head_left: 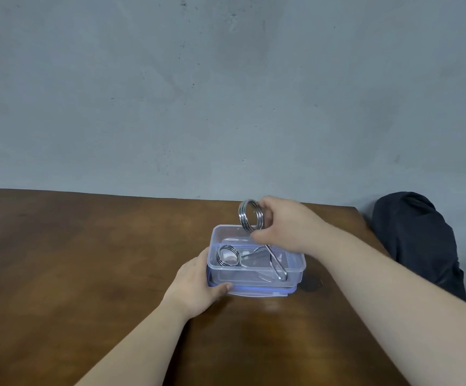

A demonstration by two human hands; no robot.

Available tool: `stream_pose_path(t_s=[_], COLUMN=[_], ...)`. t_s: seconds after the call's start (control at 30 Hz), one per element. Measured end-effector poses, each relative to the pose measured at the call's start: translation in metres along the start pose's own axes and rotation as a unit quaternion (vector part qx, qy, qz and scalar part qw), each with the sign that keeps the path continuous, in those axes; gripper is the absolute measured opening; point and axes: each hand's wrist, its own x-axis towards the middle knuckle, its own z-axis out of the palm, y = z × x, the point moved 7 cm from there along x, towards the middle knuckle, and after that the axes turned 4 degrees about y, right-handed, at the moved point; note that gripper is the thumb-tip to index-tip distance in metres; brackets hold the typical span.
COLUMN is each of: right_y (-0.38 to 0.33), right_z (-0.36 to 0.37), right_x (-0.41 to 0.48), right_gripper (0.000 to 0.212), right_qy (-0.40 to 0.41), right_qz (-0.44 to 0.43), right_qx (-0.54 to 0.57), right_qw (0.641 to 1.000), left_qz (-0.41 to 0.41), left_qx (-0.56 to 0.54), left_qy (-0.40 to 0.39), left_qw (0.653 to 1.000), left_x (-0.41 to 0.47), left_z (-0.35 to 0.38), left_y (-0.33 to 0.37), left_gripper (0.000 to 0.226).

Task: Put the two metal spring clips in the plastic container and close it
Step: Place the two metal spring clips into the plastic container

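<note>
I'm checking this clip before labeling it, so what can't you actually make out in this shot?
- Lid: head view, only a blue edge shows under the container.
- Held clip: the right hand covers its coil's right side.
- Left hand: fingers hidden behind the container.
- Dark bundle: too indistinct to identify.

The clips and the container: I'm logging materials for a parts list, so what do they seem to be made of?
Clip held by the right hand: looks like polished steel wire, coiled, with bright mirror-like glints. Clip lying in the box: same shiny coiled wire. Container: apparently clear, slightly frosted plastic, since the clips show through its walls; a blue-tinted edge runs beneath it.
</note>
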Motion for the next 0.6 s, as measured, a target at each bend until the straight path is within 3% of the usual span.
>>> stream_pose_path(t_s=[0.23,0.37,0.6], right_y=[0.019,0.034,0.060], right_z=[0.054,0.080,0.094], right_x=[0.041,0.046,0.046], right_gripper=[0.040,0.042,0.017], right_qy=[-0.124,-0.179,-0.179], right_qz=[-0.064,-0.070,-0.054], right_qx=[-0.192,-0.206,-0.183], right_qw=[0.971,0.959,0.965], left_qz=[0.021,0.025,0.037], left_qx=[0.008,0.014,0.025], left_qy=[0.003,0.004,0.007], left_qw=[1.000,1.000,0.999], left_x=[0.004,0.005,0.006], left_z=[0.000,0.002,0.003], left_y=[0.000,-0.002,-0.001], left_gripper=[0.075,0.075,0.073])
